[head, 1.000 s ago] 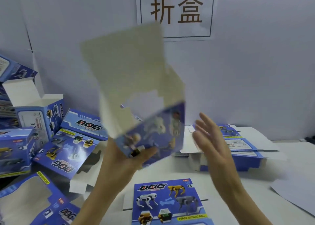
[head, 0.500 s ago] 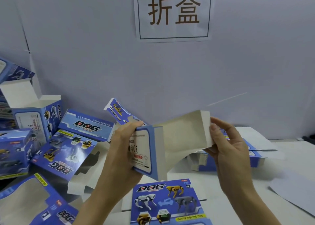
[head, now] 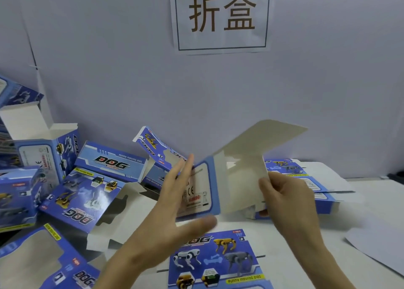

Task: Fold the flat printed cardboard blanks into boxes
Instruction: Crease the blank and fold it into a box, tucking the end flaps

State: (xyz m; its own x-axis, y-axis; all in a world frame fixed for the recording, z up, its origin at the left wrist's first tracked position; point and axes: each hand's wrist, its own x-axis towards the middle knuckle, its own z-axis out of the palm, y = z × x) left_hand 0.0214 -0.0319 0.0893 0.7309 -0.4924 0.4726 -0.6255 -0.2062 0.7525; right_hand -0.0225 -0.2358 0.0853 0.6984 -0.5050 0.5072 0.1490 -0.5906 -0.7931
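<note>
1. The wall [head: 98,69], pale grey-blue, stands behind the half-folded blank [head: 238,175] and fills the upper view.
2. The white table [head: 360,214] lies beneath the half-folded blank, which is held up off it.
3. A heap of folded boxes [head: 83,196] lies left of the half-folded blank. They are blue, several are lettered "DOG", and one lid reads "FUNNY MOVING DOG" (one box stands upright with its white flap raised).
4. The sign [head: 220,17] hangs on the wall above the half-folded blank. It is white paper with a thin frame and two brown characters, "折盒".
5. The half-folded blank shows a blue side panel whose white label field carries a CE mark and a red "WARNING" line (the finer print is too blurred to read). Its unprinted greyish panels open rightward, and one large flap rises up and to the right.
6. A flat blank [head: 218,260] lies on the table just below the half-folded blank. It is printed with "DOG", robot dogs in white, yellow and grey, and a yellow strip reading "FUNNY MOVING DOG".
7. A stack of blanks [head: 317,192] lies behind the half-folded blank, to its right.
8. The left hand [head: 172,218] is at the half-folded blank's left edge. It is spread wide and grips nothing, with straight fingers pointing up and the thumb splayed under the panel (blurred). Whether the fingertips touch the rim cannot be told.
9. The right hand [head: 286,199] is at the half-folded blank's right. It pinches the unprinted inner panel's edge between thumb and curled fingers, with its back toward the camera.
</note>
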